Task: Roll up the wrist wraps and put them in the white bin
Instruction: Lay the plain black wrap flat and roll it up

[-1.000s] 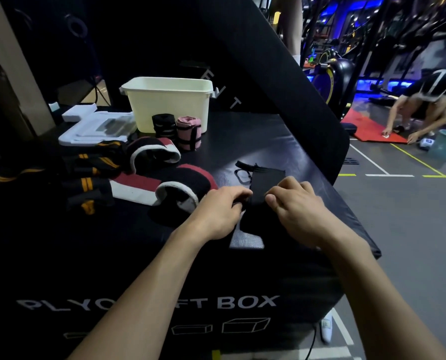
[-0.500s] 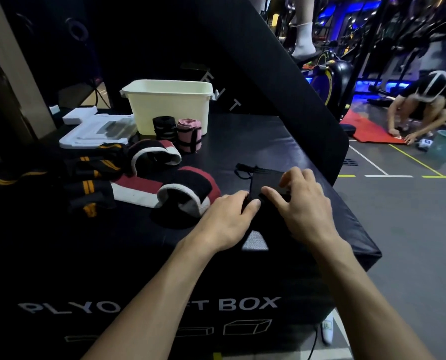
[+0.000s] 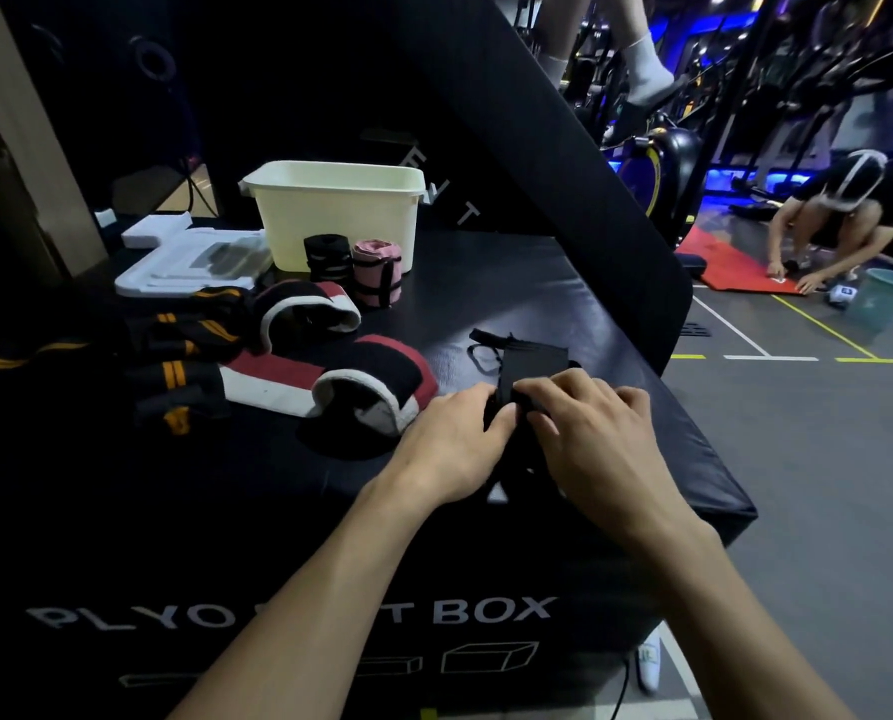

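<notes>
Both our hands work one black fabric wrist wrap [image 3: 530, 363] on the padded black plyo box [image 3: 564, 304]: left hand [image 3: 457, 441] and right hand [image 3: 587, 439] pinch its rolled near end between them. If our grip slackens, the roll could spring loose. Beyond our fingers, the white plastic bin [image 3: 338, 213] hides its contents; two rolled wraps [image 3: 353, 270] stand outside it.

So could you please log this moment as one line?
stage: rolling | left hand, right hand: gripping black wrap | white bin: behind

dim foreground | blue glow upper right | edges bowed
</notes>
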{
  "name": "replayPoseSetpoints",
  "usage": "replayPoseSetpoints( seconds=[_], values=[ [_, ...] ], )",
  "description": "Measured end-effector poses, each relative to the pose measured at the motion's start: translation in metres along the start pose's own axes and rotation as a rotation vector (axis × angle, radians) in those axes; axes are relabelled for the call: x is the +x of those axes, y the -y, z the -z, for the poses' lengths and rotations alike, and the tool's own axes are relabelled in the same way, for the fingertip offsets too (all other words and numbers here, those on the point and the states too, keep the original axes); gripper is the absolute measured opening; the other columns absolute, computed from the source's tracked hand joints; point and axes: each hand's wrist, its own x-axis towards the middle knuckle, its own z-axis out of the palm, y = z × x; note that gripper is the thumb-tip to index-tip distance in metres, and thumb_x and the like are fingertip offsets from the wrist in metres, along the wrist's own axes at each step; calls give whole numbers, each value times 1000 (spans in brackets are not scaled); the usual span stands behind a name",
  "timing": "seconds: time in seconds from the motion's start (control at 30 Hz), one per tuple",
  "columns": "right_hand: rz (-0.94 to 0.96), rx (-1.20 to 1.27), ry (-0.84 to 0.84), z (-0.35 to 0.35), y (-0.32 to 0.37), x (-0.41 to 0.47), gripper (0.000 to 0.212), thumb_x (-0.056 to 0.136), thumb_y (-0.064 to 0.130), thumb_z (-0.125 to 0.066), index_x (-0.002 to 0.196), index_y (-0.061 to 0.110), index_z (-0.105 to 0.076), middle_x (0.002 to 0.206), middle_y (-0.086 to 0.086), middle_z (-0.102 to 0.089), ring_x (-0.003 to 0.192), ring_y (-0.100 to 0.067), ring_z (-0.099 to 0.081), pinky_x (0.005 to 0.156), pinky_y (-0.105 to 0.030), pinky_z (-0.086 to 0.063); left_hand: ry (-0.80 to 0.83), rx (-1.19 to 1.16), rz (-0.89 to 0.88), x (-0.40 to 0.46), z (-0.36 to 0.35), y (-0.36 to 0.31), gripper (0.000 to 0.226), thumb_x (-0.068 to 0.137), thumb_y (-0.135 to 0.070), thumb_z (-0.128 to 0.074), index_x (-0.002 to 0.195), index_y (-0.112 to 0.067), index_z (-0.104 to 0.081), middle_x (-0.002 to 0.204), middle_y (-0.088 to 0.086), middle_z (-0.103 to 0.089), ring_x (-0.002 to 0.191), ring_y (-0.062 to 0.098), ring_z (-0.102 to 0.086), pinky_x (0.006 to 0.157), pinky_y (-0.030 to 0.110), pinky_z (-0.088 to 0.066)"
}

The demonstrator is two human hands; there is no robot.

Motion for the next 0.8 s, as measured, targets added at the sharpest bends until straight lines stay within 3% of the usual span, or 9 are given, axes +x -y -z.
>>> replayPoseSetpoints(
  seconds=[0.13, 0.33, 0.47, 0.57, 0.67, 0.73, 0.8],
  values=[
    [3, -21, 152, 1, -3, -1, 65, 87, 42, -69, 145, 36, -41, 131, 6, -50, 125, -17, -50, 97, -39, -27, -36, -45, 37, 0, -2, -1, 39, 103, -53, -45, 123, -25, -64, 115, 4, -73, 111, 29, -66, 94, 45, -53],
    [7, -13, 68, -13, -10, 8, 60, 80, 28, -76, 136, 28, -54, 118, 1, -62, 109, -24, -61, 88, -38, -31, -8, -43, -15, 0, -1, 0, 34, 101, -40, -55, 131, -24, -60, 120, 3, -71, 115, 25, -63, 94, 38, -50],
    [30, 42, 70, -11, -17, 11, 55, 86, 47, -67, 135, 25, -57, 117, 0, -67, 107, -27, -65, 88, -42, -38, 1, 52, -83, -1, -2, 7, 46, 92, -34, -69, 135, -27, -55, 118, 5, -70, 113, 28, -63, 94, 40, -51],
    [9, 194, 117, -2, -15, 7, 52, 92, 53, -63, 135, 23, -58, 124, 0, -70, 112, -24, -65, 91, -42, -47, -40, 100, -104, -3, -4, 12, 42, 87, -28, -74, 125, -26, -54, 110, 7, -67, 106, 31, -64, 90, 44, -53],
    [-54, 397, 128, 8, -17, 0, 45, 91, 51, -65, 129, 27, -61, 112, 9, -74, 103, -12, -68, 86, -36, -53, -52, 26, -172, -4, -2, 20, 45, 86, -32, -76, 126, -32, -56, 114, -3, -66, 111, 19, -59, 95, 41, -51],
    [-134, 600, 134, 17, -19, -3, 32, 92, 47, -66, 119, 30, -66, 100, 16, -74, 96, -1, -68, 84, -30, -55, -43, -93, -225, -7, 2, 20, 47, 88, -36, -76, 131, -34, -57, 121, -12, -64, 117, 9, -53, 102, 33, -46],
    [-170, 802, 152, 26, -18, -7, 21, 95, 43, -62, 110, 29, -67, 95, 15, -75, 93, -1, -70, 82, -28, -55, -45, -208, -260, -12, 9, 18, 49, 88, -41, -78, 132, -34, -59, 119, -22, -62, 120, 1, -51, 104, 18, -40]
  ],
)
